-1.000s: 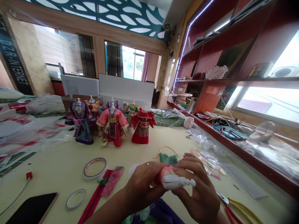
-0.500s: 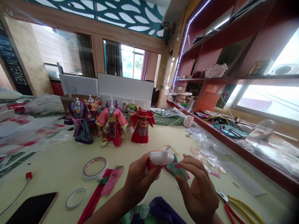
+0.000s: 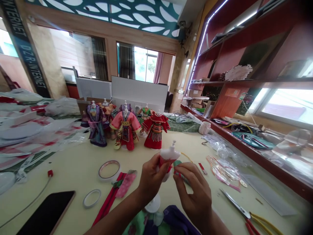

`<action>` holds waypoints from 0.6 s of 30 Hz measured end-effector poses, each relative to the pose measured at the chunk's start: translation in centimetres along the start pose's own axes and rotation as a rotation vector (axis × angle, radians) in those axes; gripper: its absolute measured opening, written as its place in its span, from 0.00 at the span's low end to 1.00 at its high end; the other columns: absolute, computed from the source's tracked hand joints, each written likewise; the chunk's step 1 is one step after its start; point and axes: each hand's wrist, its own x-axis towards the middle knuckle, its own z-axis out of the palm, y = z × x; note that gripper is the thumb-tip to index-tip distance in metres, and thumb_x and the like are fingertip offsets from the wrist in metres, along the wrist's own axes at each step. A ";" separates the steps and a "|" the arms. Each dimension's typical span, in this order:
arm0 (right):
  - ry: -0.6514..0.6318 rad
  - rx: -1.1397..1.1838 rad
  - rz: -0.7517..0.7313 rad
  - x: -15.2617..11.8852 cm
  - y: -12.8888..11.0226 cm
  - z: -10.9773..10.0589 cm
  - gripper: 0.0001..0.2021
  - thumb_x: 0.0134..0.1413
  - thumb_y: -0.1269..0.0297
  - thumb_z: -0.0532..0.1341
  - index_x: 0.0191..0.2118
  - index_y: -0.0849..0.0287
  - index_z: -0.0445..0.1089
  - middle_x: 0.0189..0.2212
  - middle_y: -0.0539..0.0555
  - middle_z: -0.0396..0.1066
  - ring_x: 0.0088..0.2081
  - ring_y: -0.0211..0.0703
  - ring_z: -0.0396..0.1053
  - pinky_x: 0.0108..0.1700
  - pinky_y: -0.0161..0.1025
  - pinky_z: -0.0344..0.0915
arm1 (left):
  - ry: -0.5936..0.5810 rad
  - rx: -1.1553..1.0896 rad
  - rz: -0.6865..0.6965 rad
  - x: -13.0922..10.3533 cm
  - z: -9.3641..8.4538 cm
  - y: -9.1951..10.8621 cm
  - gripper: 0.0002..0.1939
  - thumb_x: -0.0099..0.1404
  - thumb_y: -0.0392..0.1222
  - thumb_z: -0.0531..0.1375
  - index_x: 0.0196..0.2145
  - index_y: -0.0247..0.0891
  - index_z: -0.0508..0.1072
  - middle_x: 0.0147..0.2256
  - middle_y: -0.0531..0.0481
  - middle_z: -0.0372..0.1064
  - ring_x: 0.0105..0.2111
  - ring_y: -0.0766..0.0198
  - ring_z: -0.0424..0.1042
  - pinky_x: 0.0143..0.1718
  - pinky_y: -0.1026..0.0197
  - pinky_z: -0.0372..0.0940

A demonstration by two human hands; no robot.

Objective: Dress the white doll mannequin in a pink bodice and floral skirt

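"INTERNET", "DZR·INTERNET" — pale letters down dark band, far left

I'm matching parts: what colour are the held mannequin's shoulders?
White shoulders, best seen in the head view.

the far window is bleached by daylight; at right, a light strip is lit and the corners are darkened

Bare strip of table runs between dressed figures and large tape roll. Red strip obstructs left of left hand. Narrow gap separates right hand from scissors. Purple cloth, white disc crowd near side.
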 end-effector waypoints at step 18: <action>-1.293 -0.207 -0.296 3.4 -8.6 16.1 0.06 0.47 0.77 0.60 0.32 0.61 0.71 0.29 0.56 0.71 0.31 0.46 0.70 0.30 0.37 0.63 | 0.186 0.020 0.083 0.1 -0.7 -1.7 0.20 0.63 0.50 0.54 0.49 0.38 0.69 0.36 0.42 0.73 0.34 0.56 0.71 0.38 0.58 0.65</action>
